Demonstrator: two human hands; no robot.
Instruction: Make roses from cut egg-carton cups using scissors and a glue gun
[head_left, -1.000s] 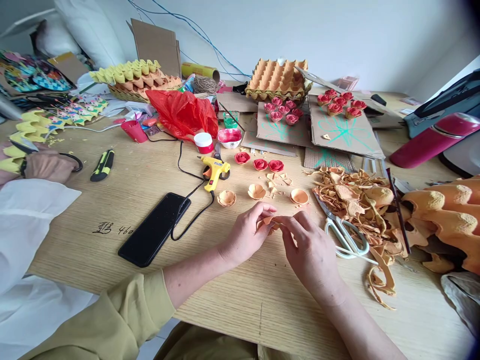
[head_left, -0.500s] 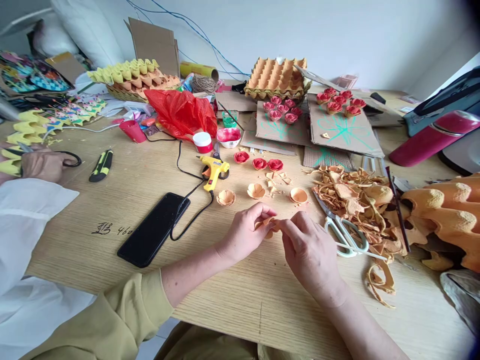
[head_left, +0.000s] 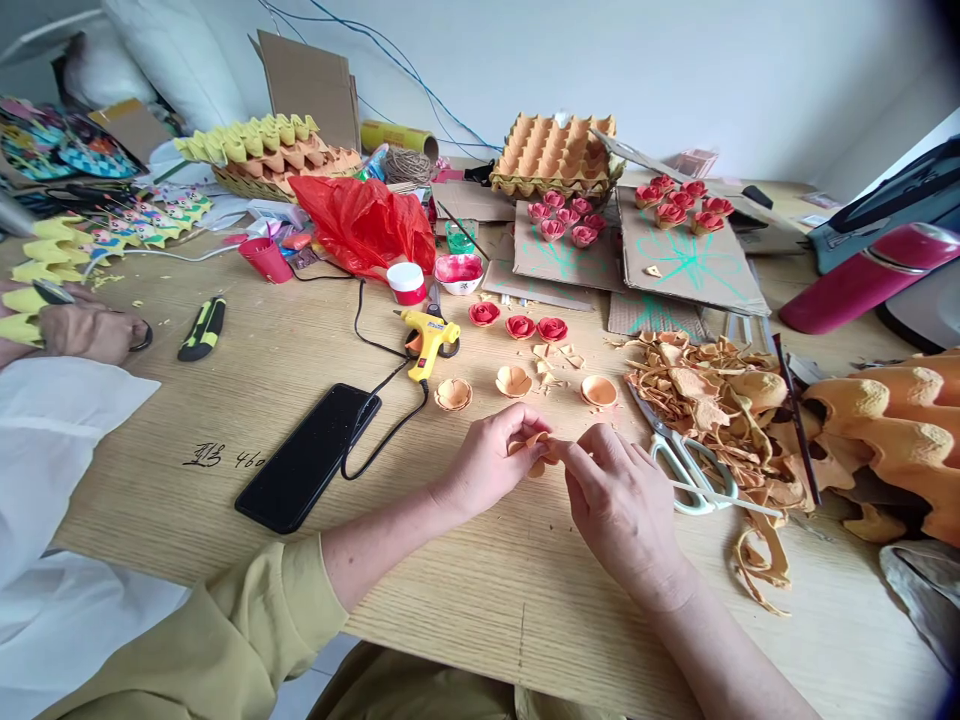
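Note:
My left hand pinches a small orange egg-carton piece over the front middle of the table. The fingers of my right hand are closed on the same piece from the right. A thin pale stick juts out to the right from behind my right hand. Just beyond my hands lie three orange carton cups, and behind them three red paper-like roses. A yellow glue gun stands left of the roses.
A black phone lies at left, near a utility knife. Green-handled scissors and carton scraps are at right, beside orange egg trays. Another person's hand holds scissors at far left.
My hands and the orange piece have barely moved; the pale stick's end has shifted slightly right. At far left, the other person's hand and scissors have turned.

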